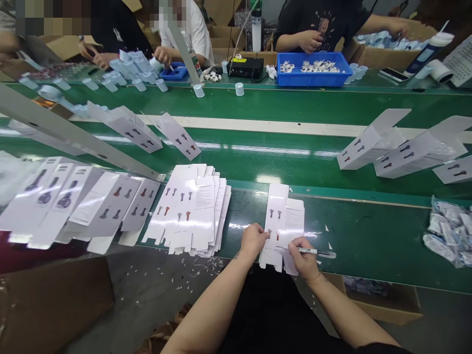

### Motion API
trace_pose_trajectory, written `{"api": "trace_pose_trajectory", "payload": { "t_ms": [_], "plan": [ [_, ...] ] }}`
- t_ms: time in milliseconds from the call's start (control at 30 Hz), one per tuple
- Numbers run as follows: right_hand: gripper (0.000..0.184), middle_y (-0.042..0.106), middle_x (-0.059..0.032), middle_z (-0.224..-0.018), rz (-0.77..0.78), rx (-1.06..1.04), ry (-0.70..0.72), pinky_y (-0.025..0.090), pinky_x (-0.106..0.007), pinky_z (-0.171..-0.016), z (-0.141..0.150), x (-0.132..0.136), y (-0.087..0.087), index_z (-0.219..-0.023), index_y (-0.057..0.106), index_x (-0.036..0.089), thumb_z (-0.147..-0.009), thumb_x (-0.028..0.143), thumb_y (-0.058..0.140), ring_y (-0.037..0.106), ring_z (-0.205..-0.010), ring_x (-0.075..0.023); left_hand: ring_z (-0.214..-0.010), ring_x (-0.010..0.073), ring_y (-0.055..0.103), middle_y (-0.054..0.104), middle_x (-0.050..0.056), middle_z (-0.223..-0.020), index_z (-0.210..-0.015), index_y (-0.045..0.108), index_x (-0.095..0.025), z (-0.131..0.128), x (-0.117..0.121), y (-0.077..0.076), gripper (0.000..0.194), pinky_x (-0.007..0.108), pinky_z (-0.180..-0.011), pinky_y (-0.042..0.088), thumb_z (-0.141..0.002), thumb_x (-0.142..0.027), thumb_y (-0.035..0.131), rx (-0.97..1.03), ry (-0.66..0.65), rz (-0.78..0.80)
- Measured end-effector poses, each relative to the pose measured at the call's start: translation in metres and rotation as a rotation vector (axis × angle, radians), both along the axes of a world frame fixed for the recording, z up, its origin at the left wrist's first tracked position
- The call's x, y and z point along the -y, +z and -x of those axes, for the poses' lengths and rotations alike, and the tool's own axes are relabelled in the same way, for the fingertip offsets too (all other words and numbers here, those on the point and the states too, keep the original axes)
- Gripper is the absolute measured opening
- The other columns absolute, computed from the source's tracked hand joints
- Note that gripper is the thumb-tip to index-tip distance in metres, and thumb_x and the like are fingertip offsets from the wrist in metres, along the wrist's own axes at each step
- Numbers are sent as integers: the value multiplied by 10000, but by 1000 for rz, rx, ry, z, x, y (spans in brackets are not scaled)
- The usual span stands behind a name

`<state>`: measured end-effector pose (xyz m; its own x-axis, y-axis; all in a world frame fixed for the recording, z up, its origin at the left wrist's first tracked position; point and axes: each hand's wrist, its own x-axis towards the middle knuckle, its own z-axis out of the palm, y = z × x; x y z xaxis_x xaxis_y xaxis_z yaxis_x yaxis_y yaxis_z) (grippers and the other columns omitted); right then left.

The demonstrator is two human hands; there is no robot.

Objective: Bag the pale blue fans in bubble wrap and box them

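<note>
Flattened white boxes (pixel 277 201) printed with small product pictures lie overlapped on the green bench in front of me. Curled fingers of my left hand (pixel 253 242) grip the left edge of the upper box. A white pen (pixel 308 250) is held in my right hand (pixel 304 258), its tip at the lower part of that box and its clear end pointing right. To the left of my hands lies a thick, uneven pile of similar flat boxes (pixel 188 206).
Folded boxes (pixel 110 201) stand at the left; open-flapped boxes (pixel 401 152) stand on the green conveyor (pixel 258 162). Wrapped packets (pixel 448 231) lie at far right. Across the belt, co-workers handle small parts near a blue tray (pixel 315 81) and pale cups (pixel 132 66). A metal post (pixel 84 137) slants at left.
</note>
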<state>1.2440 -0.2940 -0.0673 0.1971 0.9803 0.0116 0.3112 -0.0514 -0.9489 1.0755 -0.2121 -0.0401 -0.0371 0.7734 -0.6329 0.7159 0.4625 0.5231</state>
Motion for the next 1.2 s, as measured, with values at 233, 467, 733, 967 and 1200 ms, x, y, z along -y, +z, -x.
{"api": "trace_pose_trajectory", "payload": {
  "t_ms": [233,467,733,967,1200],
  "plan": [
    [254,432,53,-501,24,-271,-182,322,-265,-423,-1,-3,-12,-664,444,235,-850,385,532,389,-428,-127,-738,181,618,651,26,-702,-675,596,-177,0,-1,14,113,260,-637,444,-663,-197,707,146,96,47],
    [277,320,97,-449,24,-432,-281,225,-235,-333,-2,-13,-1,-668,331,255,-855,412,462,222,-322,-85,-541,102,566,578,-11,-567,-624,497,-164,8,-6,24,200,219,-547,473,-747,-173,655,419,195,226],
    [307,466,51,-547,19,-237,-273,348,-257,-449,-12,-39,4,-696,437,235,-816,484,571,411,-460,-118,-686,178,640,660,22,-735,-975,596,-178,118,-20,90,339,324,-666,534,-686,-311,714,495,380,-65],
    [295,494,32,-594,35,7,-208,402,-299,-605,-4,-50,-3,-696,502,228,-807,487,590,475,-596,-161,-902,316,630,690,103,-878,-932,654,-173,199,-45,131,292,444,-844,469,-707,-359,638,-426,308,-303],
    [276,483,36,-580,18,120,-174,403,-304,-597,-1,-53,-13,-703,496,228,-822,468,562,473,-566,-159,-803,210,653,713,61,-858,-929,685,-197,60,-2,65,257,297,-716,483,-850,-362,505,82,-59,-187]
  ]
}}
